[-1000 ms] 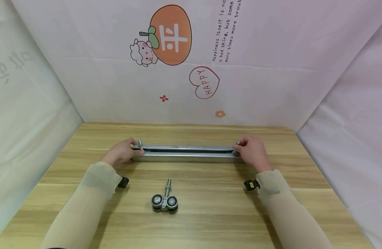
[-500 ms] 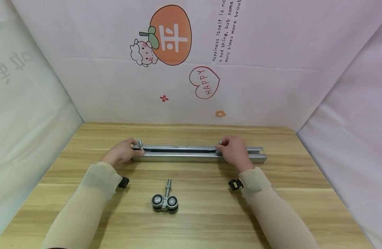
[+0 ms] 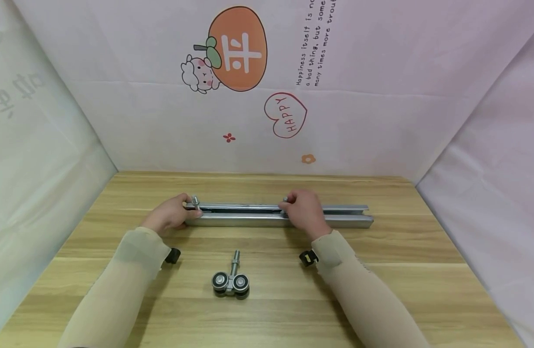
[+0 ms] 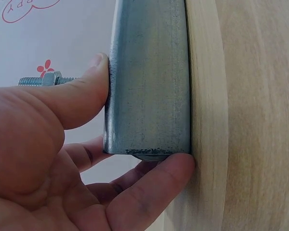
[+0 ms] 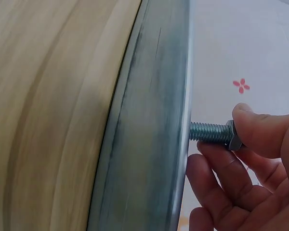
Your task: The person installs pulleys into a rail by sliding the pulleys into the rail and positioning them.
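Observation:
A steel channel rail [image 3: 241,222] lies lengthwise on the table, its slot facing up. My left hand [image 3: 168,213] grips its left end, the thumb on the top edge and fingers at the end face. Close to that thumb, a threaded bolt with a nut [image 4: 50,79] sticks up out of the slot. My right hand [image 3: 307,212] pinches a second threaded bolt [image 5: 209,132] at its nut, thumb against fingers; this bolt also rises from the slot near mid-rail. Whatever the bolts join to inside the rail is hidden.
A roller trolley [image 3: 230,281] with black-rimmed wheels and a threaded stem lies on the wooden table [image 3: 267,314] in front of the rail. White printed cloth [image 3: 358,121] hangs behind the table and at both sides.
My right hand has slid leftward along the rail with the bolt, from the right end to near the middle, uncovering the rail's right end. The left hand and the trolley have stayed put.

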`<action>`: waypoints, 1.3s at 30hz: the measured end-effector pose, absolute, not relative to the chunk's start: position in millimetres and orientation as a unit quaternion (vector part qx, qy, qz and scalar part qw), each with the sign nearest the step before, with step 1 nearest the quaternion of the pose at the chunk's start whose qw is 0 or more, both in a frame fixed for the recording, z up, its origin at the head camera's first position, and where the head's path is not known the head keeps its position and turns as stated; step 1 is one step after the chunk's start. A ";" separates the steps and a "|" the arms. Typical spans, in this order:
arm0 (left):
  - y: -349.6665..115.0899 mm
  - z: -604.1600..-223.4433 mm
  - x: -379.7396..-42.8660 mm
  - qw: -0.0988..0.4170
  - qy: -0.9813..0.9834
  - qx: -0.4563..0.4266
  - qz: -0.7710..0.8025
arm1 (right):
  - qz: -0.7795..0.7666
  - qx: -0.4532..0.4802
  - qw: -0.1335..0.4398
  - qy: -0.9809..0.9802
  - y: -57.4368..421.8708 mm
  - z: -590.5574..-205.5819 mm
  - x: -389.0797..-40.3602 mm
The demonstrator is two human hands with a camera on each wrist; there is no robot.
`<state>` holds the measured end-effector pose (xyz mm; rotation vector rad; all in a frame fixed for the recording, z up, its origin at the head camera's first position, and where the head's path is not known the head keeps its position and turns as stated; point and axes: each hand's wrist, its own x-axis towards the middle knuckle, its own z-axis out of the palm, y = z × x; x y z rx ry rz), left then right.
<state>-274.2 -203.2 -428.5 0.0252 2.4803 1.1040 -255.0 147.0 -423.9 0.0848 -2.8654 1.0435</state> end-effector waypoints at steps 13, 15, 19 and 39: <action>-203.9 -428.7 -274.3 0.212 0.894 0.006 0.395 | 0.335 0.031 0.046 -0.941 118.4 -427.6 -259.4; -203.9 -428.8 -274.6 0.213 0.894 0.007 0.393 | 0.333 0.036 0.050 -0.941 114.5 -428.4 -260.3; -203.8 -428.3 -274.7 0.212 0.897 0.009 0.388 | 0.342 0.040 0.047 -0.938 108.2 -427.5 -260.3; -204.0 -427.4 -274.9 0.215 0.892 0.009 0.397 | 0.341 0.065 0.022 -0.938 109.5 -426.1 -258.4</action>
